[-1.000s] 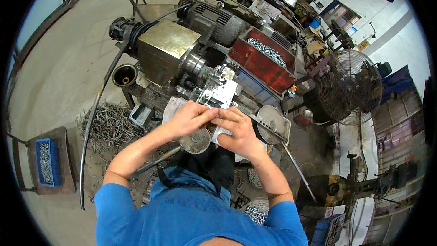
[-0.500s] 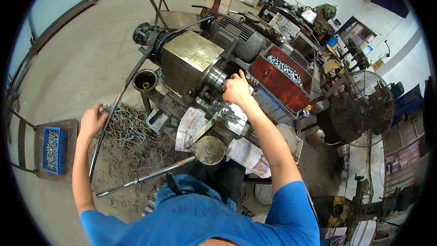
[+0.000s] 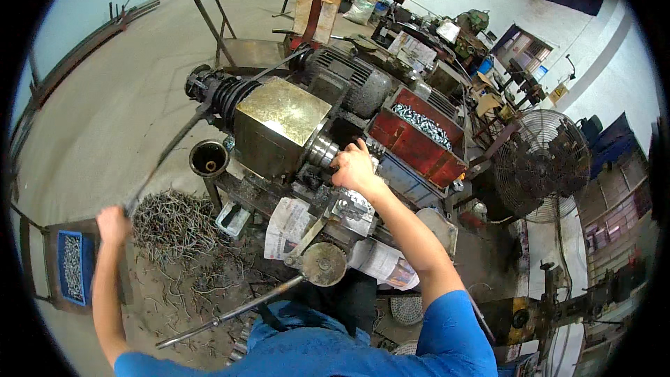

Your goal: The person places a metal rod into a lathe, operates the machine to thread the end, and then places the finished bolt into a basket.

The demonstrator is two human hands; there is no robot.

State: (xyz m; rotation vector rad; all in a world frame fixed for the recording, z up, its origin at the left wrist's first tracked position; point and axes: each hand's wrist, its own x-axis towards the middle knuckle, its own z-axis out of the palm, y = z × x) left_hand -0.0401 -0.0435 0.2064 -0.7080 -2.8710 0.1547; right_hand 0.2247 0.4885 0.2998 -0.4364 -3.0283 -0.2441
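Observation:
My left hand (image 3: 114,225) is closed at the lower end of a long dark lever bar (image 3: 165,153), slightly smeared by motion. The bar runs up to the far-left end of a lathe-like machine with a brassy box-shaped headstock cover (image 3: 285,109). My right hand (image 3: 354,166) is at the shiny round spindle (image 3: 323,151), its fingers bent together. Whatever they hold there is hidden. Below it sit a metal tool slide (image 3: 354,211) and a round handwheel plate (image 3: 324,264) with a long rod handle (image 3: 234,312).
Right of the spindle stands a red bin (image 3: 412,141) of small metal parts. A tangled heap of metal shavings (image 3: 174,227) covers floor at the left, beside a blue crate (image 3: 75,267) of parts. A caged fan (image 3: 542,164) stands at the right; an electric motor (image 3: 356,80) sits behind.
My left hand has moved down and outward and closed at the lever bar, which has shifted with it. The right hand stays at the spindle. The whole view has turned slightly.

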